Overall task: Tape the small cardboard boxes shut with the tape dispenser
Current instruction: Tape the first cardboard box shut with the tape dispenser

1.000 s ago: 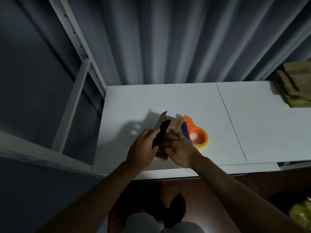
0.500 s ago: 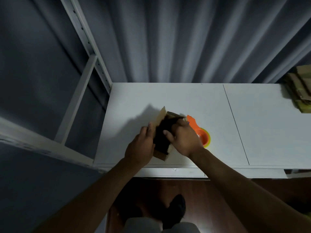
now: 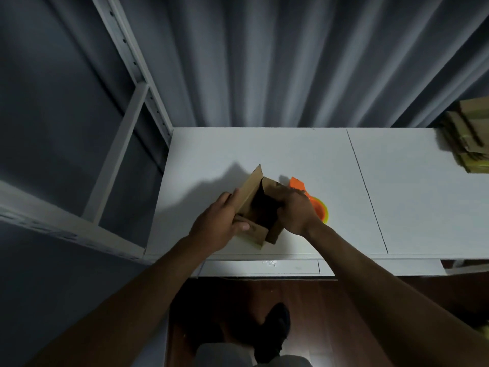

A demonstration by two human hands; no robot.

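- Grip state: left hand [image 3: 215, 226] holds the small cardboard box [image 3: 258, 210] from its left side, thumb laid across the near short flap and the other digits up against the raised left flap. Right hand [image 3: 296, 210] curls over the right wall, fingertips hooked down into the dark open interior. Both hands hold the same box; neither holds anything else.
- Box location: between the two hands, at the near edge of the white table [image 3: 238, 154], with its underside apparently resting on or just above the surface; contact cannot be confirmed.
- Handling judgement: thin corrugated board, probably light and apparently empty. Walls look stiff along the creases but will bow under a hard squeeze; flaps hinge freely and tend to spring back up. Surface is matte, so slip is unlikely.
- Recommended hold: at the wall corners and along the flap folds, not mid-panel, while the flaps are pressed flat.
- Orientation: opening faces up toward the camera. Long axis runs from the near side, by the left thumb, away toward the far side and slightly right. The left flap stands up and leans outward; the box is not yet closed.
- Outward, right of the right hand: orange tape dispenser [image 3: 316, 207] lies on the table just beyond the knuckles, partly hidden, untouched.
- Outward, far right: stack of flattened cardboard [image 3: 471, 144] at the table's end, well apart.
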